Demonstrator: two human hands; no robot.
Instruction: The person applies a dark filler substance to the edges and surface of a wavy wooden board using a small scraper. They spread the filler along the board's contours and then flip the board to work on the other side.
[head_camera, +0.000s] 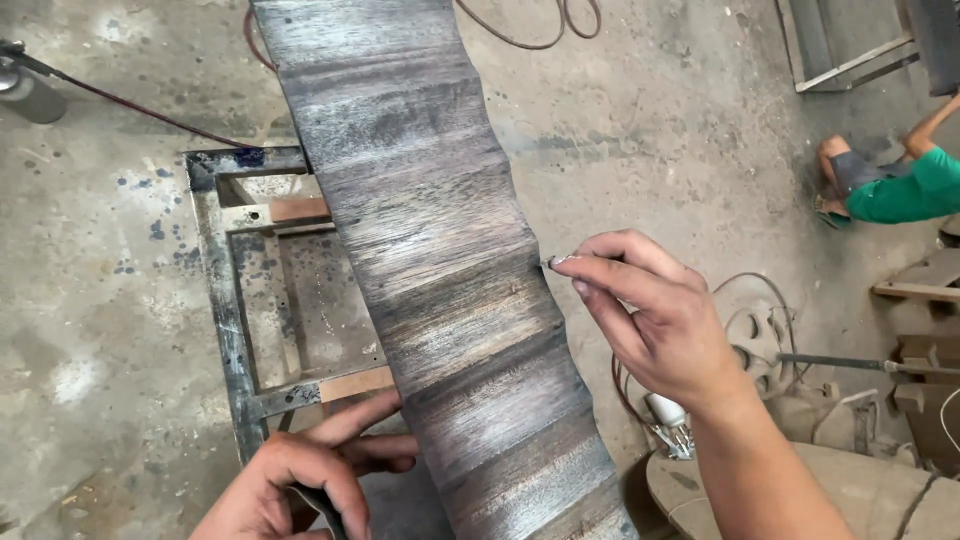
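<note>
While right hand (665, 325) touches plank (440, 260), left hand (300, 475) beside

A long, dark grey-brown wooden slab (440, 270) with wavy edges (pale, dusty streaks crosswise) lies across a rusty metal frame (225, 300).

I see the long plank (440, 260) lying on the metal frame (222, 300), which stands on the floor (90, 330). The plank runs from the top of the view to the bottom, a little slanted. The frame stays mostly left of the plank. My left hand (300, 475) is at the lower left, touching the left edge of the plank. My right hand (660, 320) is right of the plank, its fingertips (565, 262) at the right edge. A cable (130, 105) lies on the floor behind the frame. Far right, well apart, another person (890, 185) sits on the floor.
</note>
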